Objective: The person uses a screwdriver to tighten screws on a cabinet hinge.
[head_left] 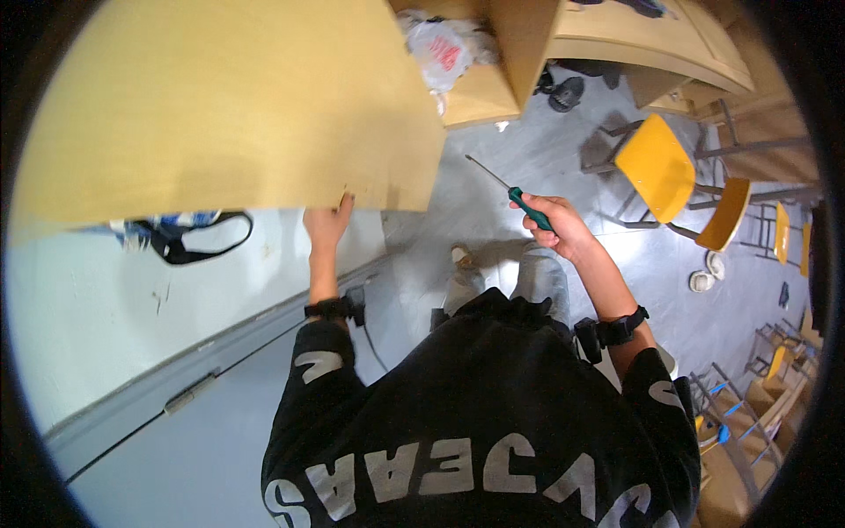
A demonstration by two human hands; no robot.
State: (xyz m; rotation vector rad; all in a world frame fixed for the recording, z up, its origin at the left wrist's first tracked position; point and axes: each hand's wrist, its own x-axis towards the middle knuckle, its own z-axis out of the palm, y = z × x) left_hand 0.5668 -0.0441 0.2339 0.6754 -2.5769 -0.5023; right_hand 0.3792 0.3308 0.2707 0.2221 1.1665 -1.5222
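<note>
My right hand (563, 231) is closed round the dark green handle of a screwdriver (518, 195). Its thin metal shaft points up and to the left, with the tip over the floor and touching nothing. On the left, my left hand (326, 225) grips the lower edge of a large pale wooden panel (238, 106). One finger or thumb shows at the edge, near a small dark mark in the wood; the other fingers are mostly hidden by the panel.
A black strap (189, 246) hangs below the panel against the pale wall (97, 326). Beyond the panel, a wooden cubby (480, 97) holds a white plastic bag (438, 55). A yellow chair (656, 167) stands on the grey floor to the right, near white shoes (701, 281).
</note>
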